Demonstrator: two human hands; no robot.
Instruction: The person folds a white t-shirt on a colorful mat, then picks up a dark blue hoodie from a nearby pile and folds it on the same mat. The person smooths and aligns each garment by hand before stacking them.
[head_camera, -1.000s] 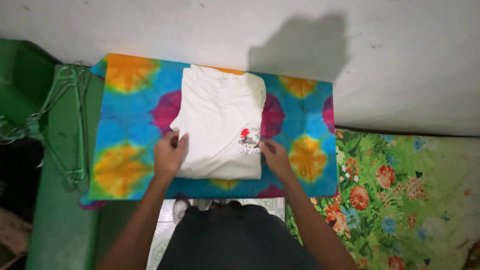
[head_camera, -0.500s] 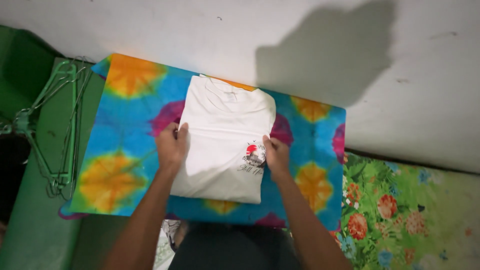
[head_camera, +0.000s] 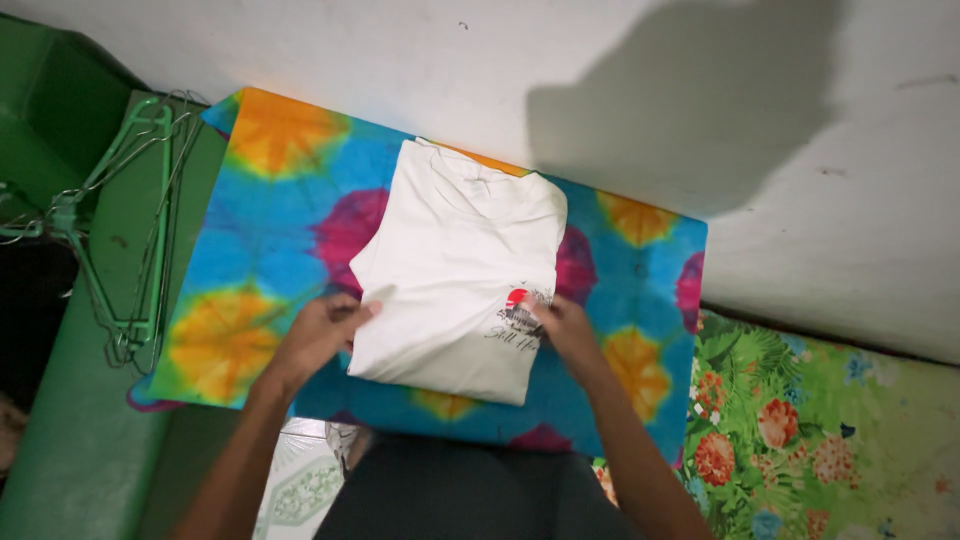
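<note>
Lying on tie-dyed cloth-covered surface, folded white cotton T-shirt is pinched at both side edges: left hand grip clenched on hem, right hand likewise. Risk judged: uneven pull, fold skewed, print creased.

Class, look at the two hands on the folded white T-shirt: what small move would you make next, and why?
Probably fold the near half up toward the collar. The white T-shirt lies on the tie-dye cloth with its sides already folded in. The left hand and right hand pinch its two side edges at about mid-length, well placed for that lift.
</note>
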